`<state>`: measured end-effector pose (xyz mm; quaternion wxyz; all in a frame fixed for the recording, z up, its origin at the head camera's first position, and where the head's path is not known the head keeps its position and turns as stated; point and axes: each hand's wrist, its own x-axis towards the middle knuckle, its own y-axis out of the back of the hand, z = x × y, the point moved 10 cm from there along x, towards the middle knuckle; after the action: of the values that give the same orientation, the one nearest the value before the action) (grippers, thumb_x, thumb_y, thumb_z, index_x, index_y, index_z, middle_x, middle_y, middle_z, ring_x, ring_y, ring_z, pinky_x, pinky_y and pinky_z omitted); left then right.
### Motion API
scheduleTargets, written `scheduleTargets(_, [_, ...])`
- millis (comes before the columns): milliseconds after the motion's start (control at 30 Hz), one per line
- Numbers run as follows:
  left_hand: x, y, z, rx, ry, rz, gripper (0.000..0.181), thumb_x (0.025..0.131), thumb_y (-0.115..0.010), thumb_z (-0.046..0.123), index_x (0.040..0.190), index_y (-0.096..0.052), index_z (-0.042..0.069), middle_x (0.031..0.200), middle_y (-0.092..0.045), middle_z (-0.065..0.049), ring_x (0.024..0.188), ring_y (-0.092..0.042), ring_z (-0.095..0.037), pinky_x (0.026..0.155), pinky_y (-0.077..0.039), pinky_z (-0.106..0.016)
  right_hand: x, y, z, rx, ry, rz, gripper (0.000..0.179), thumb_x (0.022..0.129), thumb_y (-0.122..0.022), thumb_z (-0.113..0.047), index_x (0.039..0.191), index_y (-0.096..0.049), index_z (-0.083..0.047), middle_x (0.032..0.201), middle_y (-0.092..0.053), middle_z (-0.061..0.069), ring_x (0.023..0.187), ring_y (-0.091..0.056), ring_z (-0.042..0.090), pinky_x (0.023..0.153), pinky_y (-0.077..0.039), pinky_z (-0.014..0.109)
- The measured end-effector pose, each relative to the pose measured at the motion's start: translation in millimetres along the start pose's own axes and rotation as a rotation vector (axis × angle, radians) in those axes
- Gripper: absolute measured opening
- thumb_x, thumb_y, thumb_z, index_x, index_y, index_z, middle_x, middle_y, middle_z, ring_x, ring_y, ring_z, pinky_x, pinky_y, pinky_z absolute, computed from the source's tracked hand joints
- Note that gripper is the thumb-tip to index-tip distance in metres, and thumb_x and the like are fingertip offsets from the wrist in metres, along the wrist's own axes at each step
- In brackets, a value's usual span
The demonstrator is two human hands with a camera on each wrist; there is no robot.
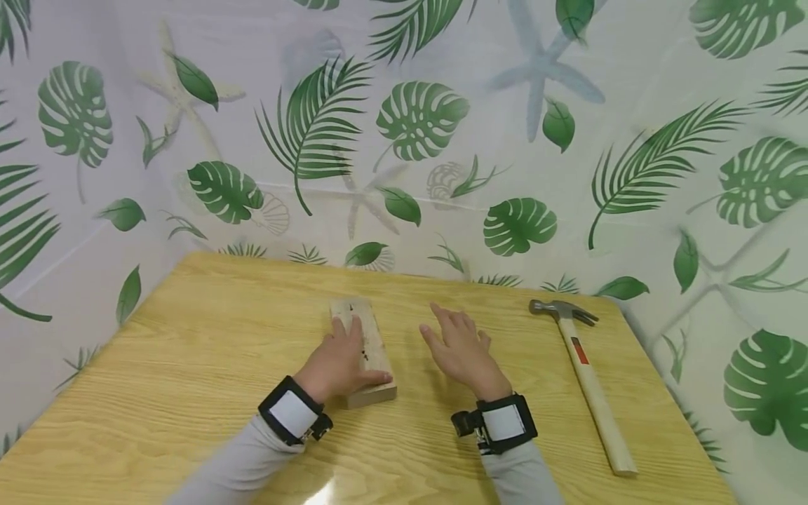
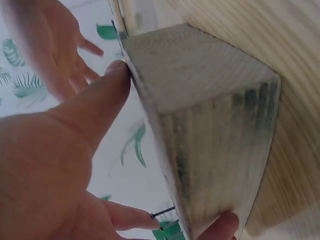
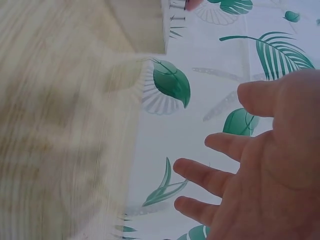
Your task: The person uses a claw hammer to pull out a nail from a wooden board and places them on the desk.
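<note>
My left hand (image 1: 337,361) holds a pale wooden block (image 1: 376,347) lying lengthwise away from me on the table. In the left wrist view the thumb (image 2: 107,92) lies along the block's top edge, while another fingertip presses its side face. Thin nails (image 2: 164,212) stick out of the top surface beside the index finger. To the right of the block, my right hand (image 1: 463,354) is held over the table with its fingers spread, nothing in it. The right wrist view shows the same hand (image 3: 270,165) apart from the block (image 3: 142,22).
A claw hammer (image 1: 587,379) with a wooden handle lies at the table's right side, its head toward the back. The wood-grain table (image 1: 208,330) meets a white leaf-print cloth (image 1: 435,189) at its back and sides.
</note>
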<state>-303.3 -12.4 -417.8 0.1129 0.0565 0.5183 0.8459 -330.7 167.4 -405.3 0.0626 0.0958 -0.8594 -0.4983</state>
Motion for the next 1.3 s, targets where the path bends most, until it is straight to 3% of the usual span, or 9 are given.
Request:
scheduleTargets(400, [7.1, -27.1, 64.1, 0.053, -0.056, 0.015, 0.118, 0.079, -0.079, 0.062, 0.154, -0.026, -0.012, 0.150, -0.027, -0.048, 0.126, -0.051, -0.057, 0.089, -0.057, -0.053, 0.0, 5.4, 3.3, -0.006, -0.037, 0.014, 0.064, 0.109, -0.040, -0.043, 0.162, -0.024, -0.012, 0.161, -0.033, 0.021, 0.151, -0.020, 0.045, 0.112, -0.014, 0.077])
scheduleTargets(733, [6.7, -31.8, 84.1, 0.127, -0.081, 0.043, 0.120, 0.077, -0.079, 0.066, 0.152, -0.030, -0.013, 0.146, -0.033, -0.047, 0.116, -0.061, -0.050, 0.076, -0.061, -0.045, -3.2, 13.1, 20.6, -0.022, -0.098, 0.028, 0.065, 0.107, -0.045, -0.040, 0.162, -0.026, -0.011, 0.159, -0.034, 0.025, 0.149, -0.024, 0.048, 0.110, -0.016, 0.077])
scheduleTargets(867, [6.5, -32.0, 81.2, 0.119, -0.075, -0.002, 0.120, 0.077, -0.077, 0.067, 0.155, -0.028, -0.010, 0.148, -0.034, -0.044, 0.105, -0.067, -0.046, 0.068, -0.060, -0.042, -11.7, 32.6, 58.8, -0.030, -0.227, 0.029, 0.069, 0.105, -0.048, -0.043, 0.162, -0.025, -0.010, 0.160, -0.031, 0.026, 0.147, -0.025, 0.052, 0.108, -0.018, 0.079])
scheduleTargets(967, [9.8, -24.6, 71.8, 0.073, -0.046, -0.050, 0.115, 0.083, -0.072, 0.066, 0.157, -0.024, -0.006, 0.150, -0.038, -0.038, 0.115, -0.062, -0.047, 0.076, -0.059, -0.047, -24.6, 49.5, 104.9, -0.036, -0.350, -0.014, 0.076, 0.105, -0.046, -0.047, 0.162, -0.019, -0.005, 0.160, -0.024, 0.033, 0.144, -0.021, 0.059, 0.106, -0.020, 0.081])
scheduleTargets(1133, [20.9, 6.0, 48.4, 0.036, 0.006, -0.033, 0.097, 0.096, -0.062, 0.057, 0.158, -0.021, -0.006, 0.152, -0.042, -0.032, 0.138, -0.041, -0.050, 0.104, -0.045, -0.058, -56.6, 80.2, 179.5, 0.007, -0.506, -0.053, 0.087, 0.103, -0.046, -0.050, 0.159, -0.009, 0.005, 0.155, -0.008, 0.046, 0.139, -0.011, 0.069, 0.103, -0.020, 0.083])
scheduleTargets(1233, [23.9, 24.6, 32.0, 0.017, 0.033, -0.016, 0.092, 0.099, -0.059, 0.053, 0.158, -0.022, -0.007, 0.153, -0.039, -0.033, 0.141, -0.035, -0.052, 0.111, -0.037, -0.061, -82.1, 93.6, 213.4, 0.068, -0.595, -0.063, 0.091, 0.100, -0.051, -0.046, 0.157, -0.006, 0.010, 0.150, -0.002, 0.052, 0.136, -0.009, 0.072, 0.105, -0.021, 0.081])
scheduleTargets(1300, [23.4, 36.7, 20.6, -0.010, 0.047, -0.010, 0.089, 0.100, -0.057, 0.051, 0.157, -0.023, -0.008, 0.153, -0.038, -0.034, 0.143, -0.031, -0.053, 0.112, -0.033, -0.064, -97.8, 99.7, 230.4, 0.101, -0.630, -0.082, 0.092, 0.098, -0.053, -0.042, 0.154, -0.007, 0.013, 0.146, -0.007, 0.054, 0.134, -0.015, 0.072, 0.106, -0.025, 0.077])
